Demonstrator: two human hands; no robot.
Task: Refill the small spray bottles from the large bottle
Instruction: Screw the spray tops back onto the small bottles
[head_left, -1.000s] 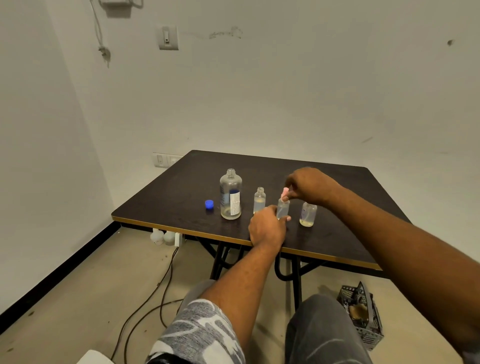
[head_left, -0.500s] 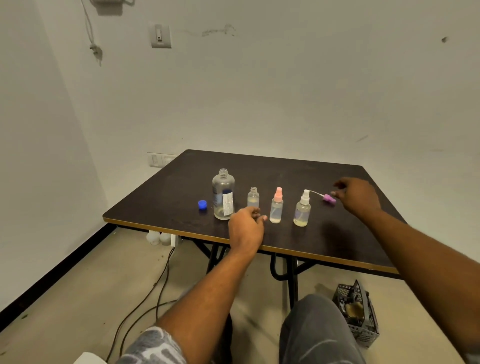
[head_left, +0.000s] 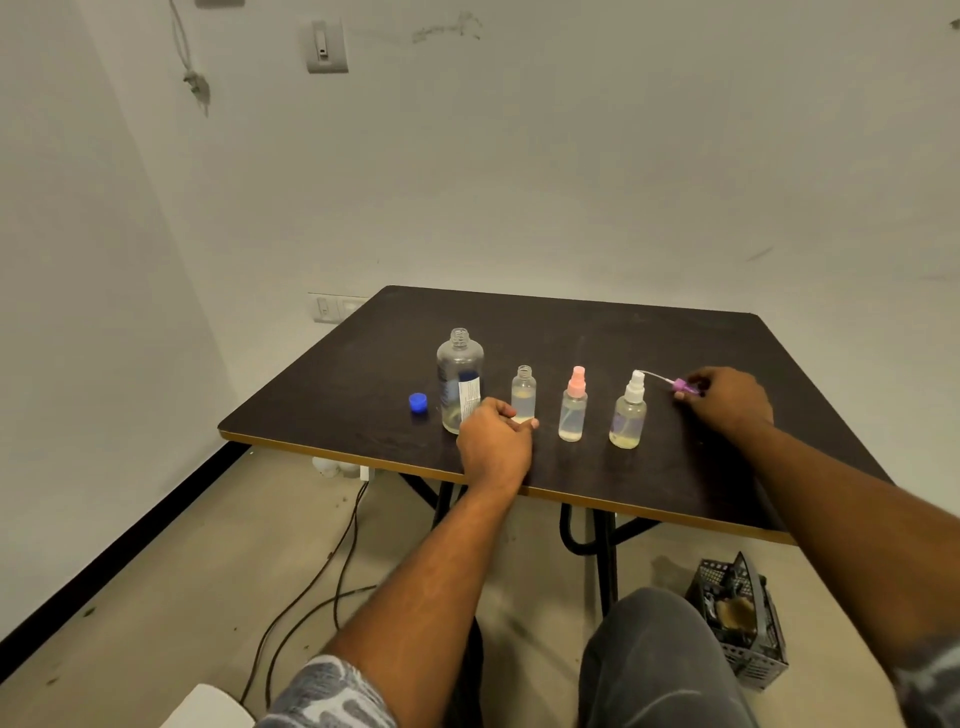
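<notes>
On a dark table (head_left: 597, 332) set into a white-walled corner, I look down at a row of bottles, running left to right. Farthest left lies a blue cap (head_left: 417, 402), loose on the tabletop. Just beside it stands the large bottle (head_left: 460, 379), clear, upright, its open neck pointing straight up, with only a little liquid at the bottom. Next comes a small uncapped bottle (head_left: 523, 392), also upright and open at the top. My left hand (head_left: 495, 447) rests on the table in front of these two, curled into a loose fist with nothing clearly in it; it hides the lower right of the large bottle and the base of the uncapped one. I cannot tell whether it touches either.

Further right stands a small bottle with a pink sprayer (head_left: 573, 410), upright, then a small bottle with a white sprayer (head_left: 629, 413), upright too. Behind the white top, a purple spray head (head_left: 679, 385) lies with its thin tube stretching leftward. My right hand (head_left: 730, 402) pinches that purple head between fingertips, the other fingers curled.

Under the table, cables (head_left: 332, 561) trail across the floor on the left, and a dark plastic basket (head_left: 737, 629) sits on the right by my knee.
</notes>
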